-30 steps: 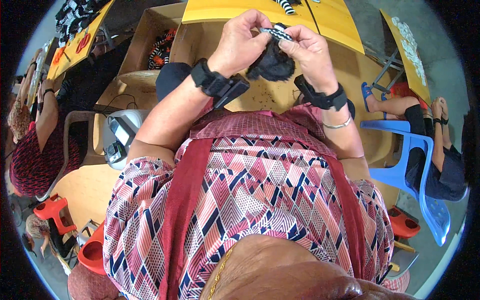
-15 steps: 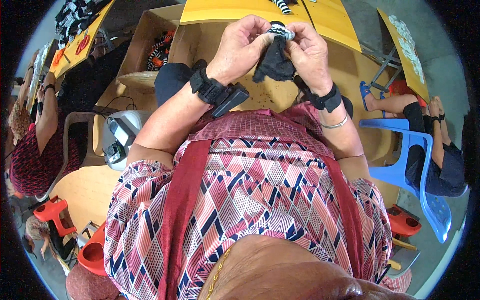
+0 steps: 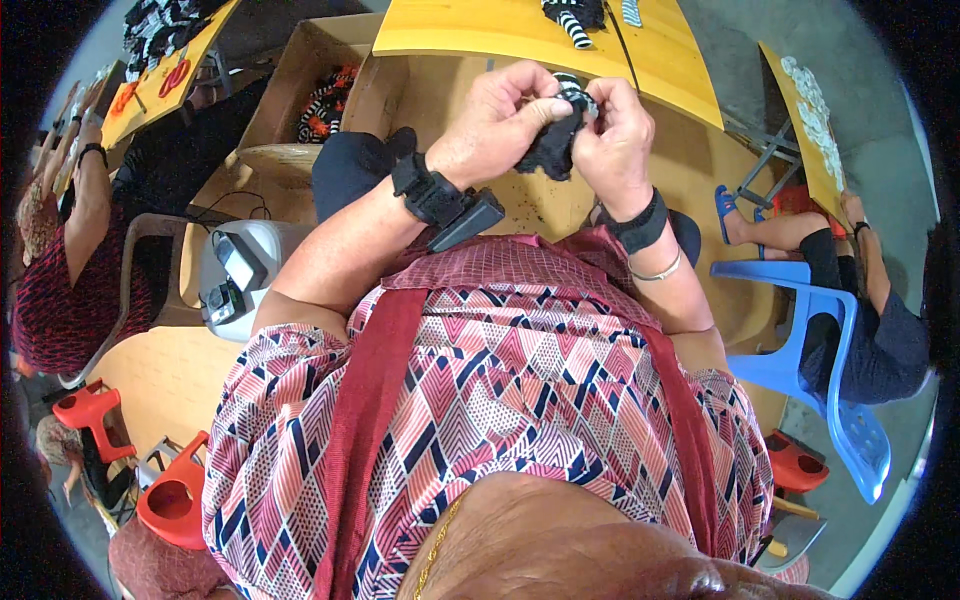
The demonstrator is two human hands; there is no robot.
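Observation:
Both my hands are closed on a small black fuzzy fabric piece [image 3: 548, 152], held up just in front of the near edge of the yellow table. Its upper end has a black-and-white striped knit band [image 3: 572, 88]. My left hand [image 3: 500, 118] pinches the band's left side between thumb and fingers. On the other side, my right hand [image 3: 614, 138] grips the piece with curled fingers. The black part hangs down between the hands, its right side partly hidden by my right hand.
Striped and black fabric pieces [image 3: 572, 28] lie on the yellow table [image 3: 450, 32]. A cardboard box [image 3: 290, 70] at the left holds striped and orange pieces. Devices rest on a white stool [image 3: 262, 300]. A blue chair [image 3: 790, 355] stands right; people sit at both sides.
My hands have come slightly lower in the picture, and the fabric piece has turned between them. The view has shifted a little, showing more of the striped pieces on the table.

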